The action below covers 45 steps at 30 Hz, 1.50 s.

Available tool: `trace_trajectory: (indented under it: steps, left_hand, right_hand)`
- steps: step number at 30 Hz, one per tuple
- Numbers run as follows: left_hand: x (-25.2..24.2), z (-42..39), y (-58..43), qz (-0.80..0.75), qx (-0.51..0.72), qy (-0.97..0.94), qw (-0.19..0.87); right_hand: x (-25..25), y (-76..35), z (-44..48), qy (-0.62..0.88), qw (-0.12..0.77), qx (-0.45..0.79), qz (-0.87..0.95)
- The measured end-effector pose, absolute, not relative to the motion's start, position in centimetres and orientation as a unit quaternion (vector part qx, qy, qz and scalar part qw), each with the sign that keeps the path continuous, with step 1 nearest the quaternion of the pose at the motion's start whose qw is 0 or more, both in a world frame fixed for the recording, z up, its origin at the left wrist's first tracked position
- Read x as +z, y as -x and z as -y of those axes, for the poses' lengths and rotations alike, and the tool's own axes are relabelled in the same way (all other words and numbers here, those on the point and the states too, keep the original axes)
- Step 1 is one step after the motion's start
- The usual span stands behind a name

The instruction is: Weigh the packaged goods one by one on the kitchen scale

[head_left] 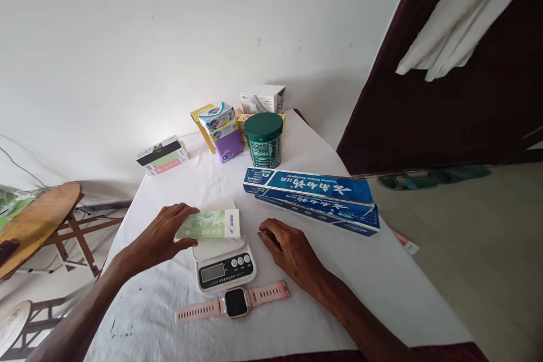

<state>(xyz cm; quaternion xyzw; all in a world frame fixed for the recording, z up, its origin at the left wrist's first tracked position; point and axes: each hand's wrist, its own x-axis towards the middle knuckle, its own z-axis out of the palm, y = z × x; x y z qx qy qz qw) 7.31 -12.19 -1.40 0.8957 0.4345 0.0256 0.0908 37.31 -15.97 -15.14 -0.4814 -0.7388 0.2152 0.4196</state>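
Observation:
My left hand [176,232] grips the left end of a green and white box [212,225], thumb in front and fingers behind. The box is over the white platform of a kitchen scale [225,266]; whether it rests on it I cannot tell. The scale's display looks blank. My right hand [284,243] lies on the cloth to the right of the scale, its fingers curled in, and nothing shows in it. A pink-strapped smartwatch [236,302] lies flat in front of the scale.
Two blue toothpaste boxes [314,195] lie behind my right hand. Farther back stand a green-lidded tub [263,138], stacked soap boxes [218,124], a white box [263,99] and a black-banded box [162,155]. A wall closes off the table's [339,305] far side. Wooden stools [42,220] are at left.

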Motion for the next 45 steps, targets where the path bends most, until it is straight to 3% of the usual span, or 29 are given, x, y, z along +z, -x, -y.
trace_trajectory:
  steps: [10, 17, 23, 30, 33, 38, 45]
  left_hand:
    - [4.7, 8.0, -16.1, -0.329, 0.093, -0.939, 0.028]
    - [3.3, 4.7, -26.0, -0.254, 0.022, -0.966, 0.043]
    - [1.5, 3.8, -27.9, -0.252, -0.011, -0.967, 0.033]
    - [1.3, 4.6, -22.2, -0.265, 0.165, -0.946, 0.083]
    - [0.8, 2.8, -16.6, -0.338, 0.234, -0.91, 0.055]
    - [0.0, -4.0, -5.0, -0.631, 0.127, -0.764, -0.042]
    - [0.0, -11.2, 2.8, -0.717, 0.031, -0.697, -0.01]
  right_hand:
    - [-15.5, -37.2, 15.8, 0.479, 0.413, 0.21, 0.746]
    - [-15.3, -37.4, 15.7, 0.481, 0.407, 0.223, 0.744]
    - [-15.1, -37.5, 15.8, 0.484, 0.405, 0.215, 0.745]
    - [-15.7, -37.5, 15.9, 0.475, 0.42, 0.195, 0.748]
    - [-16.0, -37.4, 15.8, 0.469, 0.424, 0.181, 0.753]
    - [-15.9, -37.4, 15.5, 0.458, 0.438, 0.144, 0.76]
    - [-15.5, -37.5, 15.1, 0.454, 0.448, 0.147, 0.755]
